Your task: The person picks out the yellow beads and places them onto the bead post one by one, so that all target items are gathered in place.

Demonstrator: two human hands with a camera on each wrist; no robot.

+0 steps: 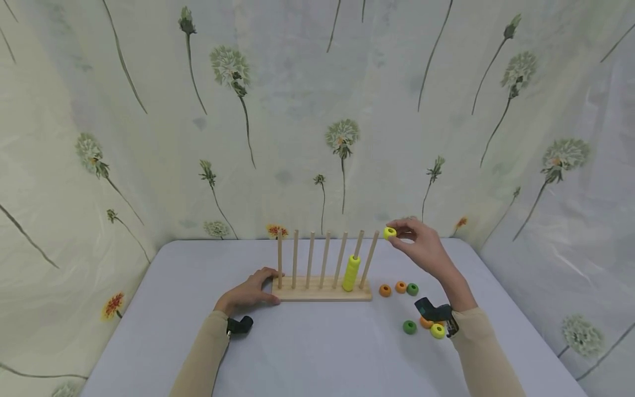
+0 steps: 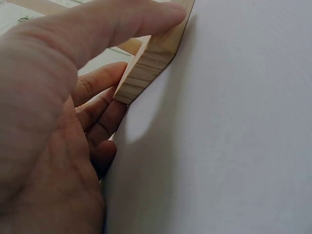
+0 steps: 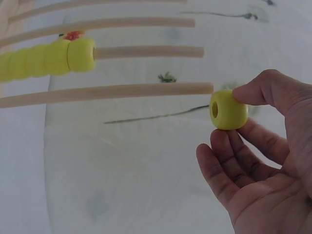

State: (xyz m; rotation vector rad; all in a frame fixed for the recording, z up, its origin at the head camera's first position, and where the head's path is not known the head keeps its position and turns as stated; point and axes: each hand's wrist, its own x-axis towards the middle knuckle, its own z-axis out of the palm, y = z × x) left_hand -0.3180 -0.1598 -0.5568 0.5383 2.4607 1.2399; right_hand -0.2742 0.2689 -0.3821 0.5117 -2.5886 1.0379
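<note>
A wooden peg stand [image 1: 322, 296] with several upright pegs stands on the table. Its left end is gripped by my left hand [image 1: 250, 289], thumb on the front edge and fingers behind; the left wrist view shows the thumb on the wood base [image 2: 146, 68]. Several yellow beads [image 1: 351, 273] are stacked on the second peg from the right. My right hand [image 1: 421, 245] pinches a yellow bead [image 3: 229, 109] between thumb and fingers. That bead is just beside the tip of the rightmost peg [image 3: 146, 91], apart from it, its hole facing the peg side.
Right of the stand lie orange beads [image 1: 385, 290] and a green bead [image 1: 412, 289]. Nearer the front are another green bead [image 1: 409, 327], a loose yellow bead [image 1: 437, 331] and orange ones partly hidden by the right wrist camera [image 1: 432, 310]. A floral cloth [image 1: 297, 110] hangs behind the table.
</note>
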